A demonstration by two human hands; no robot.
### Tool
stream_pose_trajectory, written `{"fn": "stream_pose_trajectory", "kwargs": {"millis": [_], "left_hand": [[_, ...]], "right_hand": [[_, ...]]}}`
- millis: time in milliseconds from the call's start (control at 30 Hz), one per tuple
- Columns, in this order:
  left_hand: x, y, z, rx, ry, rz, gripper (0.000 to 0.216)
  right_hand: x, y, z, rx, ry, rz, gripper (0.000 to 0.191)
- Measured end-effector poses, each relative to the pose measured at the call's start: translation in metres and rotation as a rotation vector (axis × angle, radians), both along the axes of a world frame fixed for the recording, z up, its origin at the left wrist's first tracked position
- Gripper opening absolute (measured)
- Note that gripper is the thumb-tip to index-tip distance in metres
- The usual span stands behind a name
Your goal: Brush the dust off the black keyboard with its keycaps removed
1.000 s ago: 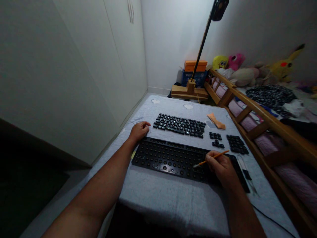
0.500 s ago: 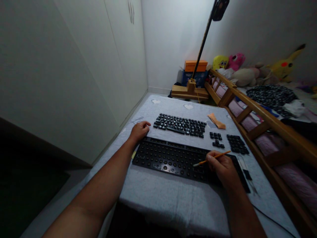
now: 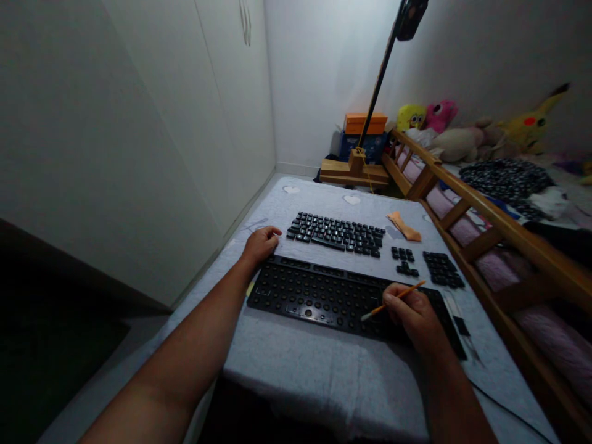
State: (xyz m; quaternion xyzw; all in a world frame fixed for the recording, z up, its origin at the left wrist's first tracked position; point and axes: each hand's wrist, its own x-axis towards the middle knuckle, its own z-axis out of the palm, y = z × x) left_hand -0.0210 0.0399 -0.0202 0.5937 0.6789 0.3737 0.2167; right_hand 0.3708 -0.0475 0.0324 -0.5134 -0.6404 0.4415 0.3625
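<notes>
My right hand pinches a thin paintbrush with an orange handle. Its pale bristles point down at the black keyboard base, whose key positions are bare, near the front edge right of the middle. The hand itself covers part of the base's right side. At the far left corner of the base lies my left hand, fingers loosely bent and apart, with nothing seen in them. Behind the base, removed black keycaps are laid out in keyboard order. Smaller keycap groups, including a number-pad block, sit to the right.
An orange cloth strip lies behind the small keycap groups. Slim tools rest right of the base, and a black cable runs off the front right. A wooden bed rail borders the table's right side; a white wardrobe stands left.
The brush tip has moved slightly toward me, nearer the front edge of the keyboard base, and the brush stands a little steeper. My left hand has stayed in place.
</notes>
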Motion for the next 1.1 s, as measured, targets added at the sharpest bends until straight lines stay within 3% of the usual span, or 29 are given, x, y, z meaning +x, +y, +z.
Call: {"fn": "stream_pose_trajectory", "kwargs": {"millis": [133, 433, 1100], "left_hand": [[-0.0005, 0.0006, -0.0011, 0.003, 0.001, -0.004, 0.034], [0.0004, -0.0003, -0.0003, 0.016, 0.004, 0.003, 0.035], [0.0024, -0.0027, 0.0028, 0.017, 0.013, 0.031, 0.037]], "right_hand": [[0.0, 0.0009, -0.0004, 0.033, -0.044, -0.022, 0.027], [-0.0018, -0.0032, 0.0045, -0.065, -0.079, 0.065, 0.027], [0.0041, -0.0052, 0.003, -0.059, 0.064, 0.105, 0.028]]}}
